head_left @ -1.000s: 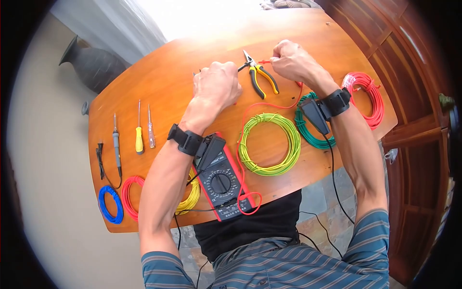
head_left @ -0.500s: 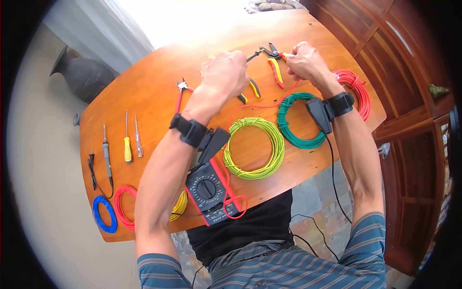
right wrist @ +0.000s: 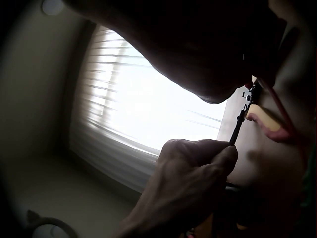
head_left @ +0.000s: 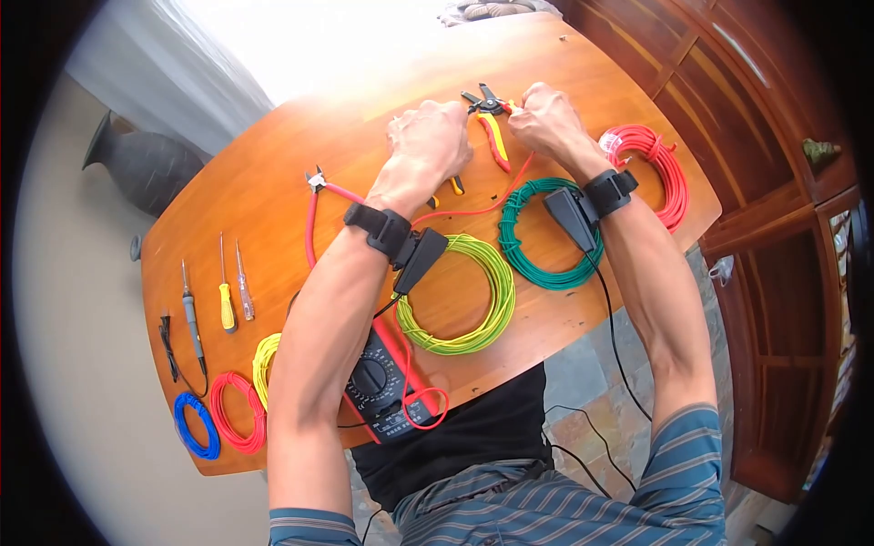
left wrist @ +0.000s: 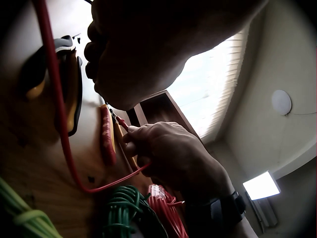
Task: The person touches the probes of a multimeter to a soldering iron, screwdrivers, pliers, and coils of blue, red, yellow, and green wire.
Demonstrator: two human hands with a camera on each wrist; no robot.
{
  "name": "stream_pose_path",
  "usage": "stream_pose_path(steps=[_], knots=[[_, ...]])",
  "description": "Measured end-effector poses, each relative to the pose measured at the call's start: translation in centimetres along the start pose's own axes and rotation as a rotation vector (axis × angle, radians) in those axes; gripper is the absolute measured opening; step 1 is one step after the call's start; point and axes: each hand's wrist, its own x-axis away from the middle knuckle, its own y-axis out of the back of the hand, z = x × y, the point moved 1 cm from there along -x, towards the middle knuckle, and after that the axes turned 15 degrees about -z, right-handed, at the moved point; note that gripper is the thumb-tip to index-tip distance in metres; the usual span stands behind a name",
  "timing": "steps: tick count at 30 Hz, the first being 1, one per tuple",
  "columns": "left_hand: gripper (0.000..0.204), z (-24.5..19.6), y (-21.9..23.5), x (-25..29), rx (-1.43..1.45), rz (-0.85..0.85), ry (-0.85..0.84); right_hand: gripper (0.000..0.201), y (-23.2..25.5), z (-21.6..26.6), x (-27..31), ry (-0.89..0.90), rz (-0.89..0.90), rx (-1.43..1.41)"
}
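In the head view, my left hand (head_left: 428, 146) and right hand (head_left: 548, 123) are held above the far part of the table, on either side of a wire stripper (head_left: 494, 141) with red-and-yellow handles. My left fingers pinch a black probe (right wrist: 237, 130), its tip at the stripper's metal head in the right wrist view. A red probe (left wrist: 121, 122) is pinched in my right fingers, pointing at the same tool; whether its tip touches is unclear. A red lead (head_left: 473, 213) runs from the right hand toward the multimeter (head_left: 373, 375), partly covered by my left forearm.
Yellow-black pliers (head_left: 457, 186) lie by the left hand, red-handled cutters (head_left: 310, 218) left of it. Coils of green (head_left: 512, 264), yellow-green (head_left: 499, 318), red (head_left: 672, 182) and blue wire (head_left: 188, 428) lie around. Screwdrivers (head_left: 227, 309) and a soldering iron (head_left: 193, 323) are at left.
Both hands, with the probes, have gone from the yellow-black pliers to the wire stripper, now between them. The camera view has shifted, bringing the red-handled cutters into sight.
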Motion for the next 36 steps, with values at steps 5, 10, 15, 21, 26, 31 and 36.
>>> stream_pose_path(steps=[5, 10, 15, 21, 26, 31, 36], knots=[[0.031, 0.4, 0.7, 0.1, -0.024, -0.040, -0.014, 0.033, 1.8, 0.7, 0.6, -0.125, -0.003, -0.085], [0.033, 0.6, 4.0, 1.4, 0.091, -0.214, -0.041, 0.026, 5.0, 3.2, 3.6, -0.239, 0.060, -0.617], [0.029, -1.8, 8.3, 4.0, 0.186, -0.292, -0.113, 0.025, 10.2, 4.4, 5.2, -0.217, -0.101, -0.742], [0.023, -3.1, 12.9, 6.0, 0.268, -0.316, -0.247, 0.024, 18.3, -2.7, 6.6, -0.276, -0.438, -0.994], [0.025, -2.5, 14.2, 6.5, 0.326, -0.487, -0.152, 0.020, 21.2, -8.8, 7.7, -0.423, -0.765, -1.066], [0.022, -4.9, 11.4, 6.5, 0.514, -0.354, -0.151, 0.024, 15.2, -14.6, 8.4, -0.463, -0.462, -0.414], [0.021, -9.3, 4.7, 5.5, 0.456, -0.186, -0.383, 0.026, 11.3, -15.4, 9.3, -0.491, -0.598, -0.129]])
